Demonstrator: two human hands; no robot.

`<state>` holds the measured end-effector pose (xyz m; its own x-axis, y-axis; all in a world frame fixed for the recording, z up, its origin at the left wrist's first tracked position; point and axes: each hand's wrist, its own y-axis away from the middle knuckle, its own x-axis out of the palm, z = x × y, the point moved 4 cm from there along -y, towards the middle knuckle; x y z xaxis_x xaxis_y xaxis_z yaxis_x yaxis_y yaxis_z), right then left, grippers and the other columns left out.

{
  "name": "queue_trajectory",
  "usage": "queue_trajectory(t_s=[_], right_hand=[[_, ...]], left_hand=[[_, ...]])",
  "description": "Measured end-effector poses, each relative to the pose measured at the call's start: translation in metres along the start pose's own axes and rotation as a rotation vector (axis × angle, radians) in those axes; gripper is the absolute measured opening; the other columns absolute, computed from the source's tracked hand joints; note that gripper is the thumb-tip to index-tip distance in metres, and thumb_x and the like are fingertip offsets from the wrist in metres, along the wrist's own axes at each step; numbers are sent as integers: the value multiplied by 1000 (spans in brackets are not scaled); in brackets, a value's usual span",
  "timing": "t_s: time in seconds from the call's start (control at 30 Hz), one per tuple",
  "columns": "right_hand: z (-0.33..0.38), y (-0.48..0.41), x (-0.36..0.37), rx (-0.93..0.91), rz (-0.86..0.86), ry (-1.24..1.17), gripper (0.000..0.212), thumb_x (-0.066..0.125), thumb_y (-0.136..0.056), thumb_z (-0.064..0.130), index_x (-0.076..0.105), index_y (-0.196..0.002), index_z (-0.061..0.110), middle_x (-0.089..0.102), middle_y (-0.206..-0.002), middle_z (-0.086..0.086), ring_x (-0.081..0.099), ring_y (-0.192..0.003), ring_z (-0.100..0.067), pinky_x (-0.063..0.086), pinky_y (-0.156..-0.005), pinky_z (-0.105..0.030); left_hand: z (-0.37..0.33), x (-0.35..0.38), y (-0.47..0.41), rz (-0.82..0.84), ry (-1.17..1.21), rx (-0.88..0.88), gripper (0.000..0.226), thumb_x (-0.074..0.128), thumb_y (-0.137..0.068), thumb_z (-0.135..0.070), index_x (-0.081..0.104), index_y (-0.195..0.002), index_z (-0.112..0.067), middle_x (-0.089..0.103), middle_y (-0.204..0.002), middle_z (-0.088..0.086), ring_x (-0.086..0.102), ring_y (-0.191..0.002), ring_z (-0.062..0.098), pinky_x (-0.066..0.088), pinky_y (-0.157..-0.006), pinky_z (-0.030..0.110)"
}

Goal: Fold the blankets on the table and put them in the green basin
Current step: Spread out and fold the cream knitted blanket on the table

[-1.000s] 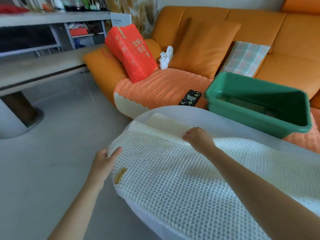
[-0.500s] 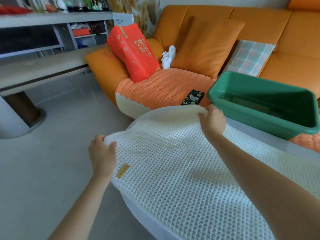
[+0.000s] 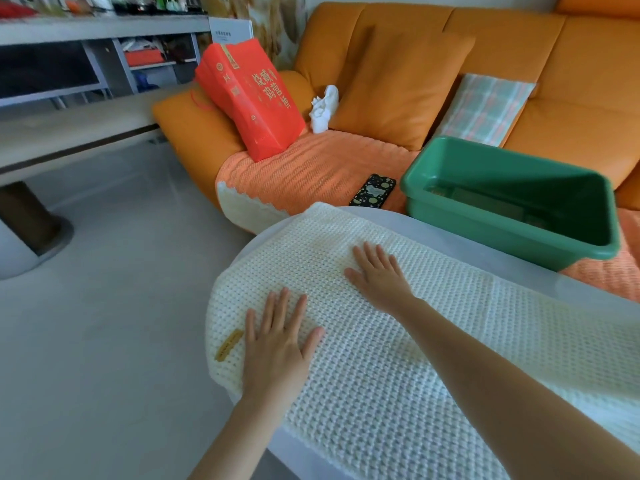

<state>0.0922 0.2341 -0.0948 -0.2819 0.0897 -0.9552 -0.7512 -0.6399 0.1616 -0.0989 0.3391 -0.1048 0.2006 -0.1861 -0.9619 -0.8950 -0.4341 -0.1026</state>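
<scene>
My left hand [image 3: 277,344] lies palm down on the white waffle-knit blanket [image 3: 398,368], fingers [image 3: 280,306] straight and slightly spread, thumb out to the right, gripping nothing. My right hand [image 3: 379,277] lies palm down on the same blanket, further from me and to the right of the left hand, fingers [image 3: 362,254] straight and slightly apart, also gripping nothing. The two hands are near each other but not touching. The blanket is spread flat over the white round-edged table [image 3: 467,244]; its left end reaches the table's rim, and its near edge hangs a little over the rim. A small yellow label [image 3: 228,344] sits on the blanket just beside my left hand's little finger. A bare strip of tabletop shows between the blanket's far edge and the green basin [image 3: 485,230]. The basin stands upright beyond the table's far right edge, in front of the orange sofa [image 3: 588,74]; its base is hidden, so I cannot tell what it rests on. On the sofa seat, an orange knitted throw [image 3: 311,168] carries a dark patterned phone [image 3: 373,195] just left of the basin. A red bag [image 3: 252,98] leans against the sofa arm, with a small white figure [image 3: 323,109] and an orange cushion [image 3: 398,88] to its right.
</scene>
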Motion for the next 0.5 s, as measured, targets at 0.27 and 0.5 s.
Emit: queue_trajectory(t_s=[0.27, 0.5], right_hand=[[-31, 95, -31, -86, -101, -125, 59, 35, -95, 50, 23, -149, 27, -6, -158, 7, 0, -146, -16, 7, -118, -41], [-90, 295, -43, -66, -400, -62, 44, 36, -91, 60, 57, -120, 34, 45, -132, 18, 46, -116, 0, 49, -91, -29]], left_hand=[[2, -9, -4, 79, 20, 2, 94, -29, -69, -71, -2, -149, -30, -11, -157, -4, -15, -143, 13, -13, -114, 42], [-107, -38, 57, 98, 446, 377, 47, 34, -95, -44, 43, -136, -23, 34, -146, -10, 17, -138, 2, 5, -117, 29]])
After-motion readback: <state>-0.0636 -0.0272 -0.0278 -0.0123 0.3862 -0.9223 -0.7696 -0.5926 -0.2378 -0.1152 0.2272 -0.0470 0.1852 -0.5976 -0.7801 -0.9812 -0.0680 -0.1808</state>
